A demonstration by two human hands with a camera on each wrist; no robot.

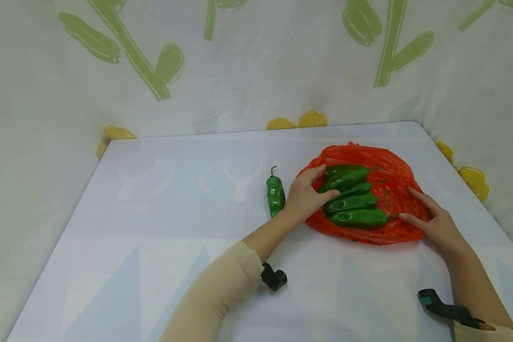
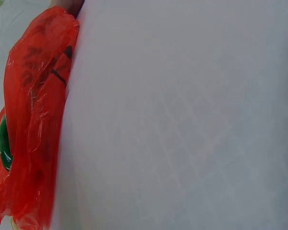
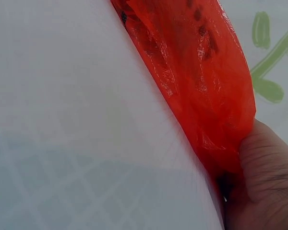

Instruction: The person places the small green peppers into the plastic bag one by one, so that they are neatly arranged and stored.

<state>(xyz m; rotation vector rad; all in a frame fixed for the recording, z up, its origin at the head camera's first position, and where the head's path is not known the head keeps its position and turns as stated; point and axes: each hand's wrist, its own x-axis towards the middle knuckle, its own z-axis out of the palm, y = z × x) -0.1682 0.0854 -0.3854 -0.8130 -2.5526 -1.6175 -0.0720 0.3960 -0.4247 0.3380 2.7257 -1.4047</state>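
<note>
Several glossy green peppers (image 1: 351, 203) lie side by side in a red plastic bag (image 1: 399, 166), its mouth spread wide and facing up. My left hand (image 1: 304, 197) reaches over the bag's left rim, thumb and fingers on either side of the blunt end of a green pepper (image 1: 346, 179) near the top of the row. At the opposite side, my right hand (image 1: 442, 228) grips the bag's right rim, the thumb inside near a stem. The right wrist view shows the right thumb (image 3: 266, 158) against the red plastic; in the left wrist view a bit of green pepper (image 2: 4, 143) shows behind the bag's folds.
One more green pepper (image 1: 275, 194) lies on the white patterned table (image 1: 162, 275) just left of the bag, its lower end hidden by the left wrist. Black wrist cameras (image 1: 274, 277) hang under both forearms. A pale flowered curtain (image 1: 256, 61) stands behind the table.
</note>
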